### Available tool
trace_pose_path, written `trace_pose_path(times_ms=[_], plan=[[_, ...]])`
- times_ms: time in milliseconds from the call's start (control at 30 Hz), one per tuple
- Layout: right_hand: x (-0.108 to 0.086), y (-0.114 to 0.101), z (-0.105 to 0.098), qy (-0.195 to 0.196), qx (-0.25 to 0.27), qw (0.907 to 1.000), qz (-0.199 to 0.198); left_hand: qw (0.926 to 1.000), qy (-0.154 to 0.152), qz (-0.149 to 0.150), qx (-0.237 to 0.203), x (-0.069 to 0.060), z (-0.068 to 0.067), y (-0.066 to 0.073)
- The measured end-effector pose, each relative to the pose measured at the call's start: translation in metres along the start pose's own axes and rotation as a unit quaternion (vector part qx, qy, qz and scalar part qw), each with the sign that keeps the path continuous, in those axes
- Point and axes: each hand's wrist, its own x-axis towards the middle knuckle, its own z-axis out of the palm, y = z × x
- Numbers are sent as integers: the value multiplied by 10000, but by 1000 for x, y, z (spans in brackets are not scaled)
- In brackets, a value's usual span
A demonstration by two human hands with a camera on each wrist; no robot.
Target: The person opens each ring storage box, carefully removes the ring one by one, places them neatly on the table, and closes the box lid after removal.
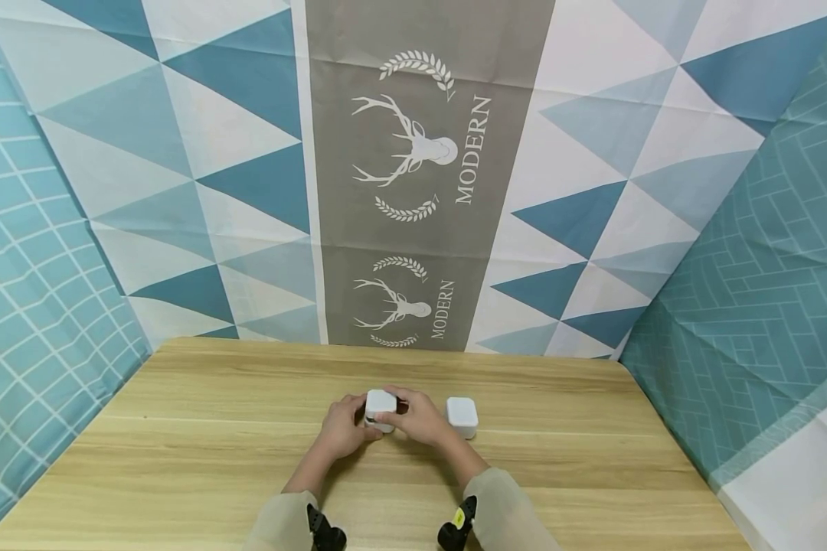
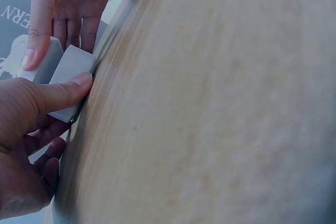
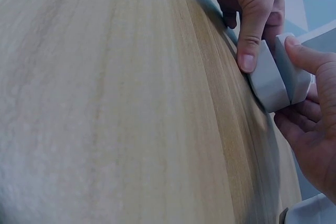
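A pale wooden desk (image 1: pixel 200 459) with long yellowish grain carries 2 white square boxes with rounded corners. Behind it hangs a cloth of blue, grey and white triangles (image 1: pixel 251 191) with a grey-brown centre strip (image 1: pixel 400 237) bearing 2 white stag heads, leaf sprays and the word MODERN. A turquoise cloth with a white grid (image 1: pixel 27 306) hangs at the left side, and a teal cloth with a herringbone brick pattern (image 1: pixel 758 260) at the right. The white box on the right (image 1: pixel 462 414) stands apart from the other on bare wood, just beside the right hand (image 1: pixel 419 417). The other box is low over the desk between the hands, in 2 parts: a white upper part (image 1: pixel 381 401) and a white lower part (image 3: pixel 269 83), with a wedge-shaped gap between them. Fingers cover much of its sides. The right hand reaches in with its thumb on the near face of the upper part, its grip pinching that part. The left hand (image 1: pixel 344 426) comes from the opposite side, its grip pinching the lower part, thumb along the near face. The forearms slant inward from beige sleeves (image 1: pixel 513 509), with 1 black wrist camera (image 1: pixel 327 534) at each cuff.
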Motion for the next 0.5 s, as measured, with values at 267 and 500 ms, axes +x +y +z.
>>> trace_pose_path(times_ms=[267, 500], plan=[[1, 1, 0, -23, 11, 10000, 54, 10000, 1, -4, -15, 0, -1, 0], [0, 0, 0, -11, 12, 10000, 61, 10000, -23, -11, -17, -1, 0, 0]])
